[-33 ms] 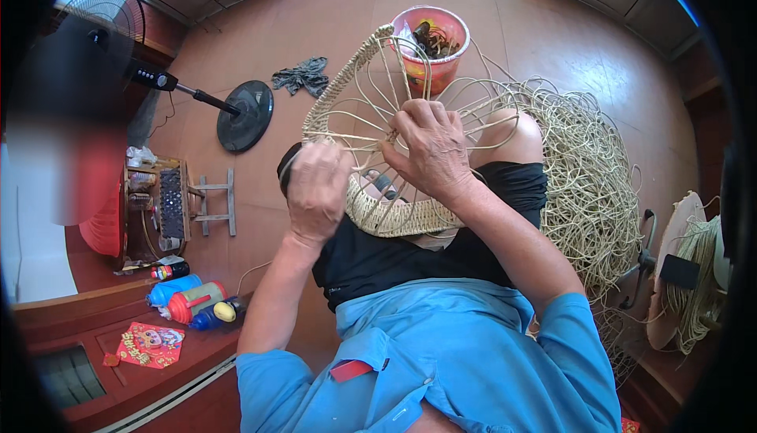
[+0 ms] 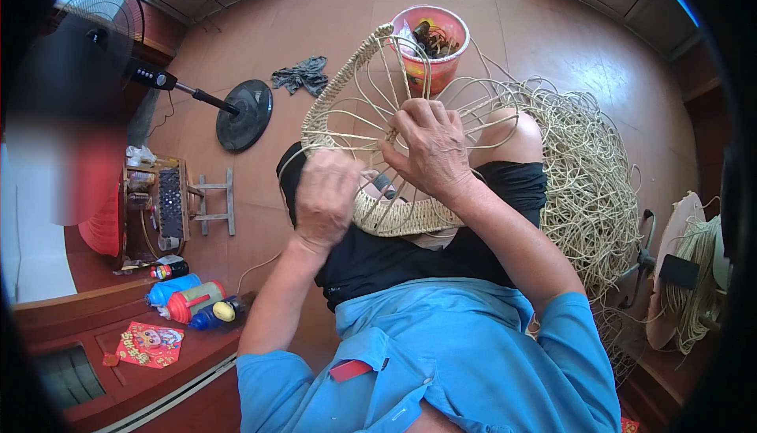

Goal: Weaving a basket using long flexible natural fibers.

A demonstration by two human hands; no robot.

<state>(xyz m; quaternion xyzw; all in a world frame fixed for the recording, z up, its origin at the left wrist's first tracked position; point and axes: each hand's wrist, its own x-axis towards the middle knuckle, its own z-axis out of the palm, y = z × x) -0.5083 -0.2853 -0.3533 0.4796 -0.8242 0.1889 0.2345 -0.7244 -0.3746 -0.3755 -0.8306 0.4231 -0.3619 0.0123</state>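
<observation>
A half-woven pale cord piece (image 2: 331, 98), with a curved woven rim and many radiating loops, rests across my lap. My right hand (image 2: 432, 149) is at its middle, fingers bent and pinched on cords where the loops meet. My left hand (image 2: 325, 196) is over the lower-left part of the rim, fingers curled and blurred by motion; what they hold is hidden. Just right of my knee lies a big heap of loose, tangled cord (image 2: 583, 196).
Ahead stands a red bucket (image 2: 449, 58) of tools, beside a dark cloth (image 2: 303, 76). At left are a fan (image 2: 244, 129), a small wooden rack (image 2: 169, 204) and several bottles (image 2: 197, 303) on a red cabinet (image 2: 95, 330). A spool of cord (image 2: 686, 291) is at right.
My left hand and forearm have shifted slightly to the right along the rim. My right hand stays at the middle of the loops.
</observation>
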